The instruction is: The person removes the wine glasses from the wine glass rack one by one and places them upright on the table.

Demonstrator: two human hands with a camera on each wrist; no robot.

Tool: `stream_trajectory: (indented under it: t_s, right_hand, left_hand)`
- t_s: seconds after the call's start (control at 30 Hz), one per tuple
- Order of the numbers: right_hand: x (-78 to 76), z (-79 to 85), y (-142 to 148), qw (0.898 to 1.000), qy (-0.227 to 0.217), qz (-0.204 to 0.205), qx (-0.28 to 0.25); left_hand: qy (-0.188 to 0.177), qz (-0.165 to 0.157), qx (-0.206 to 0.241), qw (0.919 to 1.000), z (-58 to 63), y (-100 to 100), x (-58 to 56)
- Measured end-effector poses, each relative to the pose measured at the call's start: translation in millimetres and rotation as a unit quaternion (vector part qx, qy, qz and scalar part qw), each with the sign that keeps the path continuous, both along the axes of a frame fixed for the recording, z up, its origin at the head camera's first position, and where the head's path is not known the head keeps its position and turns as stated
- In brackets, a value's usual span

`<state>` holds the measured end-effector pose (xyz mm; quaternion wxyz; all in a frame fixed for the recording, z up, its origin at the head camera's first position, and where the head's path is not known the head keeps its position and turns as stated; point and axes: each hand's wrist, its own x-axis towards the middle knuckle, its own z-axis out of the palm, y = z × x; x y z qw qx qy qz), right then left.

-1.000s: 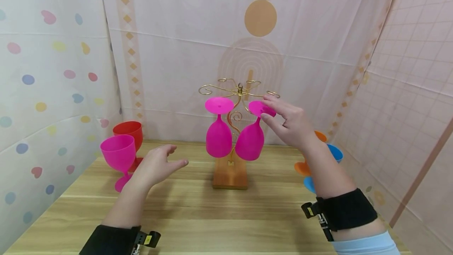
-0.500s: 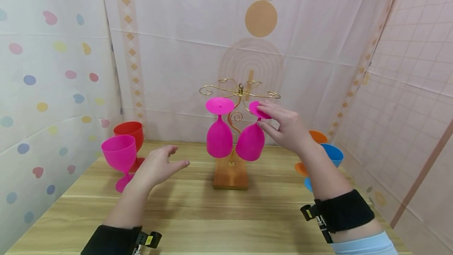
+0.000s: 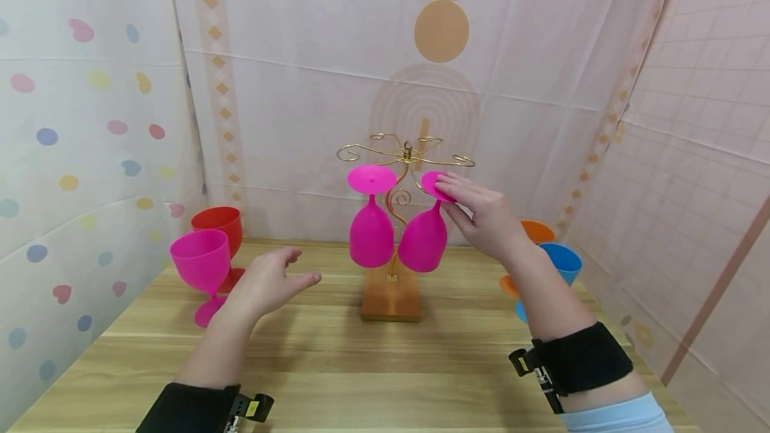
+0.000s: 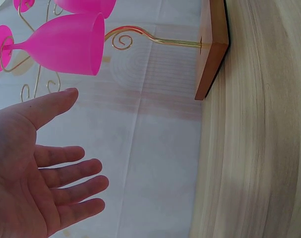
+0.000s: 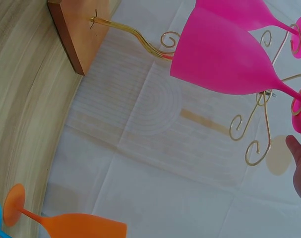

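Note:
Two pink goblets hang upside down from a gold wire rack [image 3: 407,152]. The left goblet [image 3: 371,236] hangs straight down; the right goblet [image 3: 424,240] is tilted. My right hand [image 3: 484,216] has its fingers laid on the tilted goblet's foot [image 3: 434,184], with the thumb below the edge. In the right wrist view, the thumb [image 5: 294,148] stands slightly apart from that foot. My left hand [image 3: 271,280] is held over the table at the left, fingers spread and holding nothing. Its bare palm [image 4: 16,183] shows in the left wrist view.
At the left stand a pink goblet [image 3: 201,259] and a red goblet [image 3: 218,222] behind it. An orange goblet [image 3: 537,231] and a blue goblet [image 3: 562,260] stand at the right, partly behind my right forearm. The rack's wooden base [image 3: 391,296] rests mid-table.
My right hand has come slightly left and down, its fingers now lying over the tilted goblet's foot. The left hand and the hanging goblets stay almost where they were.

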<state>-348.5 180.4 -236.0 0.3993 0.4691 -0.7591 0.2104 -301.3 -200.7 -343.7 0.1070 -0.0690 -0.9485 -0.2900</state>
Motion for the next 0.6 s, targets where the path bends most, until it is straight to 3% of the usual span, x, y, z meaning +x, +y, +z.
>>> stream_trajectory:
  t_s: [0.6]
  right_hand:
    - [-2.0,-0.9,-1.6,1.0,0.017,-0.003,-0.005]
  left_hand:
    - [0.004,-0.001,0.0,1.0,-2.6,-2.4,-0.9]
